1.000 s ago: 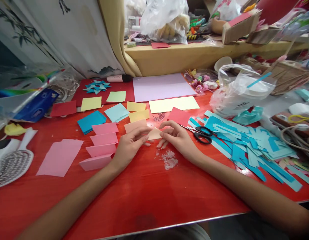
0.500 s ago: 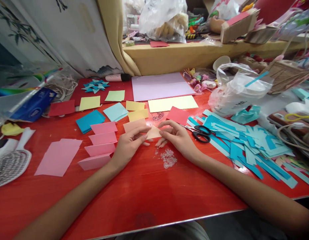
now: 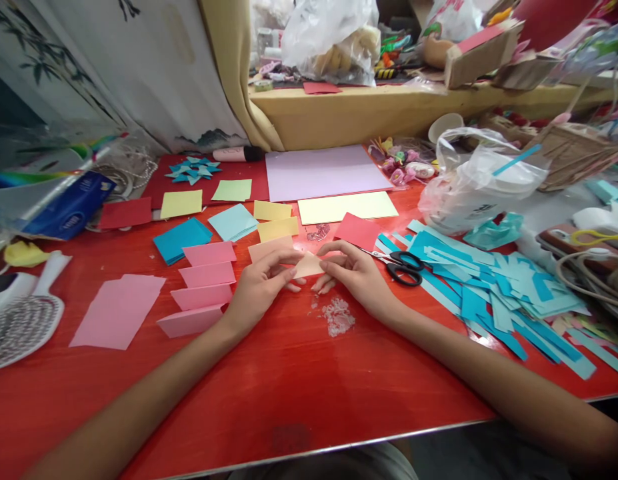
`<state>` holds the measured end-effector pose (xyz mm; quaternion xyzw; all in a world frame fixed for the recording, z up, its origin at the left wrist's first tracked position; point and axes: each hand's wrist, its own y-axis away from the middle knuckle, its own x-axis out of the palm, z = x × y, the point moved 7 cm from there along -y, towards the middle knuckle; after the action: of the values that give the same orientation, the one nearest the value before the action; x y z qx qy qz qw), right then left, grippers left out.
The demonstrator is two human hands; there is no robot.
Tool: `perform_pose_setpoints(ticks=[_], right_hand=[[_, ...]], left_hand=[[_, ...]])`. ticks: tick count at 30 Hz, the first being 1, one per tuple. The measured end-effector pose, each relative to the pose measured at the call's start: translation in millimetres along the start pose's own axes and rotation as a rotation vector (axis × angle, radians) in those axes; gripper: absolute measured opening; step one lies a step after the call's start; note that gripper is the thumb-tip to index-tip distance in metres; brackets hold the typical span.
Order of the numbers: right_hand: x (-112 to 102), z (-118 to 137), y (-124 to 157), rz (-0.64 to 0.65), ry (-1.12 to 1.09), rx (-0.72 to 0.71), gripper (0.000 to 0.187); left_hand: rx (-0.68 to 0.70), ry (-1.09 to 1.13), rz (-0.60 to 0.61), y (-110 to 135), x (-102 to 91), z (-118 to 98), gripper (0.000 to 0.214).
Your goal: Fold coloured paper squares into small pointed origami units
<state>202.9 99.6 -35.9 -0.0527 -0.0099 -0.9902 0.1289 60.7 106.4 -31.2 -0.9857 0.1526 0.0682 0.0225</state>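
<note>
Between my two hands is a small peach sheet of paper (image 3: 309, 266), partly folded, just above the red table. My left hand (image 3: 263, 283) pinches its left end between thumb and fingers. At the right end, my right hand (image 3: 351, 270) grips it the same way. Beyond my left hand lies another peach paper (image 3: 273, 247), with yellow folded papers (image 3: 277, 229) behind it. Pink folded papers (image 3: 203, 298) stand in a row left of my left hand. Small clear bits (image 3: 338, 316) lie in a heap below my right hand.
Black-handled scissors (image 3: 405, 267) lie right of my right hand, beside a pile of blue paper strips (image 3: 509, 287). Pink sheets (image 3: 117, 312) and a hairbrush (image 3: 26, 327) are at the left. Blue squares (image 3: 182, 240) and a lilac sheet (image 3: 329, 172) lie farther back.
The view has shifted very slightly. Both hands keep their grip on the peach paper, with hardly any visible movement.
</note>
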Motion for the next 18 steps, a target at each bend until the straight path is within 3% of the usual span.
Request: perform_pose_setpoints(ticks=[11,18], right_hand=[[-0.5,-1.8,-2.2,0.028,-0.021,0.023,0.006],[-2.3,-5.8,-4.0,0.020,-0.071,0.070,0.014]], left_hand=[[-0.025,-0.010,0.018,0.0,-0.2,3.4,0.015],[0.000,-0.054,0.010,1.2,-1.1,0.6,0.017]])
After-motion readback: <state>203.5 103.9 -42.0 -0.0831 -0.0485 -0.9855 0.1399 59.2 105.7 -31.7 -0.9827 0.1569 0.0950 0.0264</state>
